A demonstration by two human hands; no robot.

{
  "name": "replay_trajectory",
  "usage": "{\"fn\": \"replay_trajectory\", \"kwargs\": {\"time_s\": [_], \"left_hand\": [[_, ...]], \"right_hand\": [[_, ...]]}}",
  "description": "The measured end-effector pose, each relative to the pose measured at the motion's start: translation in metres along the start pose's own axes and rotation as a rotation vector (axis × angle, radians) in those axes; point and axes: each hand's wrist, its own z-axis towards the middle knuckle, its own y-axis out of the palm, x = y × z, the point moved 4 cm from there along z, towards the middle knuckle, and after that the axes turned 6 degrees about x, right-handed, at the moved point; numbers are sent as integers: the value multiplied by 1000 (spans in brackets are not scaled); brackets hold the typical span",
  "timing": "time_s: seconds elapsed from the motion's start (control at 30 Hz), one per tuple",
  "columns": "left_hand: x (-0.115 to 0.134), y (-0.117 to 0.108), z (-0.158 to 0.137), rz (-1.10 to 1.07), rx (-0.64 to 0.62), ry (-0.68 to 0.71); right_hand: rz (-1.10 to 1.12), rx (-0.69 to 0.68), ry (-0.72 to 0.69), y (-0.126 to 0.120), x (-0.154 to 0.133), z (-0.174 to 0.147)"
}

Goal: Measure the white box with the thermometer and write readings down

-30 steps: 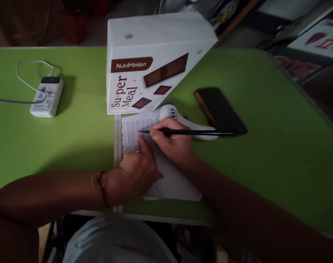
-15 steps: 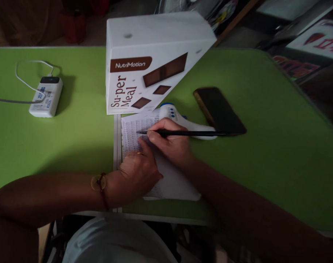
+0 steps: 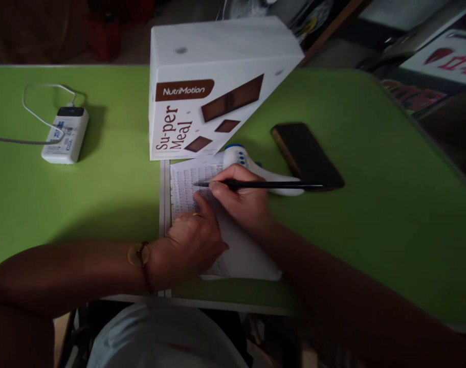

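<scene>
My right hand (image 3: pixel 244 199) grips a slim black pen (image 3: pixel 279 184), its tip at the rows of small writing on a white sheet of paper (image 3: pixel 240 250). The pen lies nearly level, its tail pointing right. My left hand (image 3: pixel 196 237) rests on the same paper just below the pen tip, holding nothing. Its index finger is stretched out and its thumb is apart; the other fingers are partly hidden. Beyond my right hand lies a white handheld device with blue buttons (image 3: pixel 236 157), partly covered by that hand.
A white NutriMotion carton (image 3: pixel 175 71) stands behind the paper on the green table (image 3: pixel 113 194). A dark phone (image 3: pixel 307 153) lies to the right. At the left, a white power bank (image 3: pixel 66 135) has cables across it. Shelved goods and a printed sign (image 3: pixel 447 56) are at the back right.
The pen tip and my right hand have shifted slightly to the right along the writing. My left hand stays in place on the paper.
</scene>
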Motion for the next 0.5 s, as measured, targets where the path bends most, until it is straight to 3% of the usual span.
{"fn": "replay_trajectory", "kwargs": {"time_s": [0.23,0.5], "left_hand": [[-1,-2,-2,15,10,9],[-3,-8,-7,40,40,-13]], "right_hand": [[-1,-59,10,0,2,2],[-19,-9,0,-1,0,1]]}}
